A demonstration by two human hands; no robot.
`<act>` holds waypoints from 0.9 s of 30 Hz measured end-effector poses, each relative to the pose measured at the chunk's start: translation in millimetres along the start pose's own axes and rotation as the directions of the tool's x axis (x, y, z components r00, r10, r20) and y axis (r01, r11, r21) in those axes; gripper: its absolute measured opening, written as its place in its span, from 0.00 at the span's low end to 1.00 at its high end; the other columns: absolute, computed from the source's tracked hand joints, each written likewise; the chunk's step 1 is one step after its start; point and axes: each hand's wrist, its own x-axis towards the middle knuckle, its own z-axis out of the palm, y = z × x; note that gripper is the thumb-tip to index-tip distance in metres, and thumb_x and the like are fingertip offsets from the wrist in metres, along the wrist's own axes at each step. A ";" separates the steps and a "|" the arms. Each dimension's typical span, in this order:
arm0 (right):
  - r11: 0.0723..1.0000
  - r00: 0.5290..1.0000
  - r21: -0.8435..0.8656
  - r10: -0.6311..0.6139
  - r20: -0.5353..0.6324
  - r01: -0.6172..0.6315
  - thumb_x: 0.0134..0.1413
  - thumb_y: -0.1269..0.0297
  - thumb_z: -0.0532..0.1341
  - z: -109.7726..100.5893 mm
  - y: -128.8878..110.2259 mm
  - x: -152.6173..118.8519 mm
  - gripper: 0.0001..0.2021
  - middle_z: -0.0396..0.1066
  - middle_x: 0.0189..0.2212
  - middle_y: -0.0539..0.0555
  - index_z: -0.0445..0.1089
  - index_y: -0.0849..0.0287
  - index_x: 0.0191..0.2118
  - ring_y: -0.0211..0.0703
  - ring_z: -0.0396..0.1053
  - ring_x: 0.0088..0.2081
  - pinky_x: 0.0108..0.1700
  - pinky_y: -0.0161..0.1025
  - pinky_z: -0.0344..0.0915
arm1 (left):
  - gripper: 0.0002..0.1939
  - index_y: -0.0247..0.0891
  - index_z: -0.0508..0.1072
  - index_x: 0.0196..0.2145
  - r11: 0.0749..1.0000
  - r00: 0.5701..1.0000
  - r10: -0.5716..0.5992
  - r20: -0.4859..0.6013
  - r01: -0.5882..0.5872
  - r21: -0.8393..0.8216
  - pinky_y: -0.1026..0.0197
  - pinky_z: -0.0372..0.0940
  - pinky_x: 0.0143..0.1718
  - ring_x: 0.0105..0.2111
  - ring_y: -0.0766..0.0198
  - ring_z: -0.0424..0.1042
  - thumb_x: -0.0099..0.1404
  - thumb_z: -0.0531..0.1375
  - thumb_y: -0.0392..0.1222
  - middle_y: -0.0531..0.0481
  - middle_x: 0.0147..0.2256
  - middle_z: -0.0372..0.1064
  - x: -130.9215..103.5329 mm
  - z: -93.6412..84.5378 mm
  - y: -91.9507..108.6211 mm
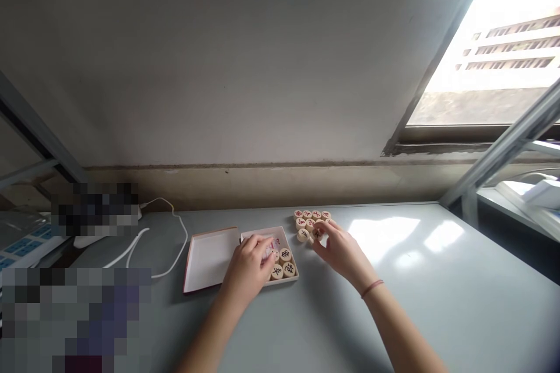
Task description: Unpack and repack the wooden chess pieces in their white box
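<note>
The open box [282,282] sat on the desk [266,332] in front of the person, under the left hand [250,261], and a cluster of round game pieces [307,214] lay just beyond its far right corner, on the right hand's side. The right hand [342,247] was the nearer to that cluster, at its near edge, thumb and fingertips closed about a round piece [318,233]; whether that piece was off the desk could not be told. The left hand arched over the left part of the box, fingers curled toward the right; whether it gripped anything was hidden, though its fingertips were close to the dark-marked pieces [285,254] inside. So the held piece lay to the right of the box and slightly farther from the person, a short way across the bare desk. Being round, the pieces had no long axis of their own; those in view lay flat, marked faces up, the cluster in rows running left to right, its far row four across with red marks. The box appeared longer away from the person than across, its near end turned a little rightward. The lid [210,257] lay open side up, just left of the box.
</note>
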 end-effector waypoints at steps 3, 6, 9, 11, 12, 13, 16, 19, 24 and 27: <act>0.991 0.995 -0.121 0.060 0.074 -0.051 0.49 0.68 0.55 4.2 6.1 -1.4 0.07 0.71 0.35 0.53 0.64 0.55 0.36 0.39 0.65 0.27 0.27 0.35 0.57 | 0.15 0.39 0.74 0.47 0.999 0.998 -0.045 0.035 0.044 0.022 0.54 0.68 0.46 0.42 0.55 0.71 0.64 0.54 0.38 0.45 0.42 0.72 0.1 3.0 -3.3; 0.981 0.989 -0.175 0.104 0.100 -0.086 0.50 0.69 0.55 6.6 3.6 -2.6 0.05 0.71 0.37 0.52 0.63 0.55 0.35 0.38 0.66 0.27 0.25 0.33 0.54 | 0.14 0.39 0.75 0.46 0.997 0.995 -0.072 0.063 0.071 0.021 0.54 0.67 0.46 0.43 0.55 0.72 0.64 0.54 0.39 0.45 0.42 0.73 -0.8 5.4 -4.0; 0.977 0.983 -0.178 0.138 0.120 -0.115 0.51 0.68 0.55 6.5 1.7 -2.0 0.07 0.71 0.35 0.51 0.63 0.53 0.37 0.39 0.67 0.28 0.25 0.33 0.52 | 0.14 0.39 0.75 0.44 0.996 0.990 -0.094 0.106 0.093 0.015 0.54 0.66 0.46 0.44 0.55 0.72 0.65 0.53 0.39 0.46 0.43 0.73 -1.7 5.2 -2.6; 0.975 0.979 -0.180 0.156 0.131 -0.131 0.52 0.68 0.55 6.7 1.9 -1.3 0.07 0.72 0.35 0.51 0.62 0.53 0.39 0.40 0.68 0.29 0.26 0.33 0.52 | 0.13 0.40 0.75 0.43 0.995 0.985 -0.104 0.135 0.101 0.024 0.54 0.66 0.45 0.43 0.56 0.72 0.66 0.52 0.39 0.47 0.42 0.74 -1.7 4.1 -1.3; 0.974 0.979 -0.181 0.161 0.126 -0.137 0.52 0.68 0.55 7.2 2.3 -1.0 0.07 0.72 0.36 0.51 0.62 0.53 0.39 0.41 0.69 0.30 0.26 0.33 0.53 | 0.14 0.40 0.75 0.43 0.994 0.984 -0.105 0.147 0.102 0.032 0.54 0.66 0.45 0.42 0.56 0.72 0.66 0.51 0.38 0.47 0.42 0.74 -1.5 3.4 -0.8; 0.973 0.980 -0.183 0.163 0.118 -0.140 0.52 0.68 0.55 8.0 2.7 -0.7 0.07 0.72 0.37 0.51 0.61 0.53 0.39 0.41 0.69 0.31 0.26 0.33 0.53 | 0.14 0.41 0.75 0.43 0.994 0.982 -0.105 0.156 0.100 0.039 0.54 0.65 0.44 0.42 0.56 0.73 0.67 0.51 0.38 0.48 0.41 0.74 -1.2 2.8 -0.3; 0.970 0.982 -0.199 0.162 0.100 -0.140 0.53 0.66 0.54 10.7 3.7 -0.3 0.04 0.72 0.36 0.51 0.60 0.53 0.37 0.42 0.68 0.30 0.26 0.33 0.52 | 0.14 0.41 0.74 0.43 0.994 0.980 -0.104 0.168 0.096 0.053 0.55 0.65 0.44 0.40 0.57 0.73 0.67 0.50 0.38 0.49 0.40 0.74 -0.8 1.5 0.3; 0.967 0.979 -0.210 0.171 0.109 -0.146 0.54 0.66 0.54 10.0 4.2 -0.2 0.03 0.72 0.33 0.51 0.59 0.54 0.36 0.42 0.68 0.30 0.26 0.33 0.52 | 0.14 0.41 0.74 0.42 0.993 0.981 -0.106 0.164 0.096 0.070 0.56 0.64 0.43 0.40 0.57 0.72 0.68 0.50 0.39 0.48 0.40 0.74 -1.2 2.1 0.3; 0.975 0.990 -0.185 0.131 0.041 -0.122 0.54 0.65 0.54 0.0 -2.4 -0.9 0.04 0.71 0.38 0.52 0.60 0.54 0.37 0.40 0.67 0.28 0.25 0.33 0.53 | 0.16 0.40 0.75 0.41 0.985 0.981 -0.120 0.152 0.098 0.144 0.56 0.64 0.43 0.40 0.57 0.72 0.70 0.47 0.41 0.46 0.39 0.73 -3.5 6.0 2.5; 0.995 0.997 -0.072 0.070 -0.018 -0.071 0.57 0.62 0.51 -0.6 -17.4 -3.0 0.06 0.71 0.34 0.52 0.62 0.54 0.38 0.39 0.66 0.27 0.26 0.34 0.55 | 0.16 0.40 0.75 0.37 0.981 0.981 -0.122 0.151 0.095 0.171 0.57 0.63 0.41 0.38 0.58 0.71 0.70 0.47 0.41 0.46 0.39 0.72 -4.6 7.5 5.2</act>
